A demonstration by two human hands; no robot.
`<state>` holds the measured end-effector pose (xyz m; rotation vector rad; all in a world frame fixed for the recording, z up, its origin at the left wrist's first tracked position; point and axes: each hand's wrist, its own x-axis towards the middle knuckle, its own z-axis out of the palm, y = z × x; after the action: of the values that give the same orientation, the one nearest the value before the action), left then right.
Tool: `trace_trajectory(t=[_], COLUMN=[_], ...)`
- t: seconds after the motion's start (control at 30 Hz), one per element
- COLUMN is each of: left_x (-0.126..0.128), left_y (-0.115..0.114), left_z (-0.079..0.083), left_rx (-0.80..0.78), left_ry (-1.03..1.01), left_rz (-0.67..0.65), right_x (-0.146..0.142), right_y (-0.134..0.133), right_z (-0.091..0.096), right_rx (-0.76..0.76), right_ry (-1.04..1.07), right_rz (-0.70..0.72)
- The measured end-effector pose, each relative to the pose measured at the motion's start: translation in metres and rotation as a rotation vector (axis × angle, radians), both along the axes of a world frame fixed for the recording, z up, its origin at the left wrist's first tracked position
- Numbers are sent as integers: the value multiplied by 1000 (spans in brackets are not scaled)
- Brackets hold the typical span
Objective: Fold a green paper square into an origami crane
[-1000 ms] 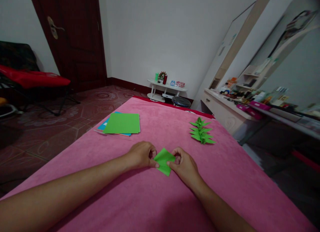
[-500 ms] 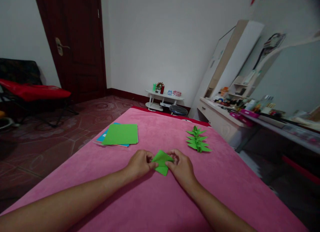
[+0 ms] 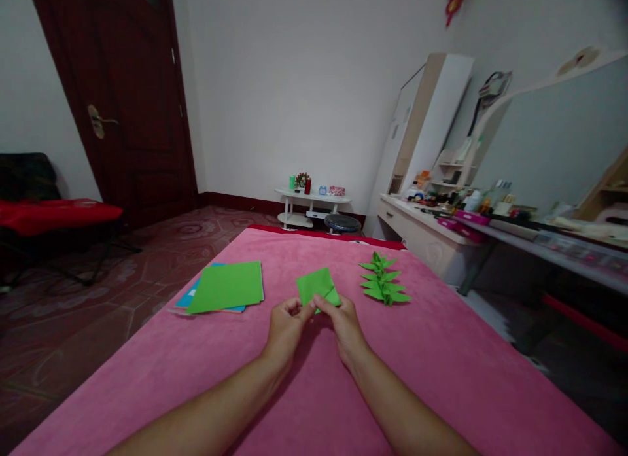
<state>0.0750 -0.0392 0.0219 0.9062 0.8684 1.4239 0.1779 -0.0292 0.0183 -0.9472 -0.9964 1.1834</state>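
Observation:
A small folded square of green paper (image 3: 314,283) is pinched between both hands above the pink cloth (image 3: 304,403). My left hand (image 3: 286,325) grips its lower left edge, thumb on top. On its lower right side my right hand (image 3: 346,322) closes, with the thumb across the near corner. The two thumb tips nearly meet there. My fingers under the paper are partly hidden. To the right lies a row of several folded green paper pieces (image 3: 385,282) with pointed tips. A stack of paper sheets (image 3: 228,286), green on top with blue below, lies to the left.
Beyond the far edge of the pink surface stand a low white table (image 3: 314,197) and a round dark stool (image 3: 342,223). A dressing table (image 3: 426,220) crowded with bottles runs along the right. At the left is a red chair (image 3: 59,214) near a brown door (image 3: 118,103).
The green paper has been turned, so a broad square face now points away from me. Both hands have shifted closer together at its near corner. The camera view has tilted up slightly.

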Motion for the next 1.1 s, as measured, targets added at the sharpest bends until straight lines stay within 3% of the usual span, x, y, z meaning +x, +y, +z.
trace_trajectory(t=[0.23,0.57,0.73,0.83,0.97,1.03,1.1], left_x=[-7,-10,-8,-12,-24,-27,-27], left_y=[-1,2,2,9,23,27,27], left_z=[-2,-7,-9,-7,-2,-3,-5], left_rx=[7,35,-26,-59,-44,-65,-91], left_ry=[139,186,61,-37,-105,-133,-179], left_rz=[-33,-107,-142,-24,147,136,21], right_x=[13,22,21,18,11,5,-1], right_y=[3,5,4,3,-3,-7,-11], right_z=[0,-4,-7,-7,-4,-3,-2], right_rx=[61,110,149,111,-11,-22,15], right_ry=[-101,-174,-88,-31,-39,-78,-122], right_rz=[-125,-181,-206,-149,32,65,47])
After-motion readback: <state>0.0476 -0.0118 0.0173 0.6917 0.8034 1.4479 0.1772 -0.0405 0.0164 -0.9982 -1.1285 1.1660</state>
